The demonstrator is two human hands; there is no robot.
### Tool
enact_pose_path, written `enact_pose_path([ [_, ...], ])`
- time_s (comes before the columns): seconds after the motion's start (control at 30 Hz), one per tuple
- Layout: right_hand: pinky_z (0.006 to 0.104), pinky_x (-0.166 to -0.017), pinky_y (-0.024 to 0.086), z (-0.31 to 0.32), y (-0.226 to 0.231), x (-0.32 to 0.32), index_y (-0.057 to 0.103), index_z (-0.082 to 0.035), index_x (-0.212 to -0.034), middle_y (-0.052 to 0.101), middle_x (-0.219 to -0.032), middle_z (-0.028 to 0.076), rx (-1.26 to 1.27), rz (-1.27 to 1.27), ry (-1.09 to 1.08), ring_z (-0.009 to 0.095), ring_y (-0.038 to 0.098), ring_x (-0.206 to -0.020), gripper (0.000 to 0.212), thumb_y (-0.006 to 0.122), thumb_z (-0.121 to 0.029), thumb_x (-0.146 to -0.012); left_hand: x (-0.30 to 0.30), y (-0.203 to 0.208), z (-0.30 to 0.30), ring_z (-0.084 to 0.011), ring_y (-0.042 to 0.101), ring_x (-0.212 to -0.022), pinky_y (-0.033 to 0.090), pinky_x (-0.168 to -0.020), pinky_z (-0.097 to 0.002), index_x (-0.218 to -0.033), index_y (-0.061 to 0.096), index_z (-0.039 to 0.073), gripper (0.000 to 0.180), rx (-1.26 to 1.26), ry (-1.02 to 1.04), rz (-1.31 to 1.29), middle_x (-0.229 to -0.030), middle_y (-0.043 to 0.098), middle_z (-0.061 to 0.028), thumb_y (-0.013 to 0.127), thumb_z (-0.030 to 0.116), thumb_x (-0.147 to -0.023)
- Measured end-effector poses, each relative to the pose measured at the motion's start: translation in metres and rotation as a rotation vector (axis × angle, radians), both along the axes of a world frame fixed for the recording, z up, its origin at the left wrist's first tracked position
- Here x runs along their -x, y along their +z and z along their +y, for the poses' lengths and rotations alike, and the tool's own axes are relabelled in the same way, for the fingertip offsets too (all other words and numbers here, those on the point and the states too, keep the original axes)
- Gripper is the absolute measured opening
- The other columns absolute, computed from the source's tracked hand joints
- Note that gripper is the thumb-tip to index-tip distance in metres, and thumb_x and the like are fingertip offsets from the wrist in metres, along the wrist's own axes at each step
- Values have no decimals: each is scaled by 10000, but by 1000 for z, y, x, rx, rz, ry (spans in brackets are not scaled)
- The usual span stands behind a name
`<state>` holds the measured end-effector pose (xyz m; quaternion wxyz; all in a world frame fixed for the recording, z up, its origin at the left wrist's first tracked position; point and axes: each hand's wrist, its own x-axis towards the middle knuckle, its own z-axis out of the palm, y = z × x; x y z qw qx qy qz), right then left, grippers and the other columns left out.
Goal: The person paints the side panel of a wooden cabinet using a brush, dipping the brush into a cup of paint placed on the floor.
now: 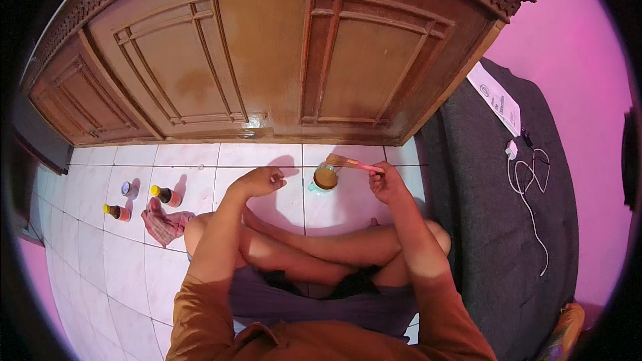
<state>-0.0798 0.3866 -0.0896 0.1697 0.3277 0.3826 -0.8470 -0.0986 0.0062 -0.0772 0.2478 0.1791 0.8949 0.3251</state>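
Note:
My right hand [386, 184] is closed round the pink handle of a paintbrush [360, 164]. The brush lies nearly level, its brown bristles pointing left at the far rim of a cup [326, 178]. Brown liquid fills much of the cup, which has a pale green handle and stands on the tiles in front of my crossed legs. Whether the bristles touch the rim or hang just above it I cannot tell. To the cup's left, my left hand [262, 181] hovers with its fingers curled in and nothing visible in them.
A wooden cabinet [267, 73] stands along the far side. On the left floor are two yellow-capped dark bottles [165, 194] [117, 212], a small round container [128, 189] and a crumpled checked cloth [166, 222]. A dark cushioned seat [495, 227] at right bears papers [496, 100] and a white cable [528, 207].

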Motion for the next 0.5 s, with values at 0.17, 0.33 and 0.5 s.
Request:
enact_pose_path([
  [0.17,197,-407,391,26,0,1,551,-67,-781,564,-656,31,70,27,4,83,483,-493,140,541,-181,-862,-18,43,3,-370,626,-1054,496,-913,-410,-1165,610,-10,466,184,-82,47,-1131,658,-213,607,370,-895],
  [0.33,215,-429,398,6,59,-8,586,-53,-884,565,-661,28,7,238,-42,103,486,-505,155,523,-194,-887,-38,17,-37,-322,651,-947,514,-824,-409,-1109,634,41,456,59,-120,10,-1025,684,-188,595,446,-903],
  [0.5,265,-506,415,22,140,-37,599,-28,-1017,610,-720,48,-176,577,-322,131,537,-572,222,510,-216,-937,-28,22,-10,-296,651,-952,544,-792,-402,-1121,634,39,469,99,-21,-229,-1036,684,-141,595,453,-904],
])
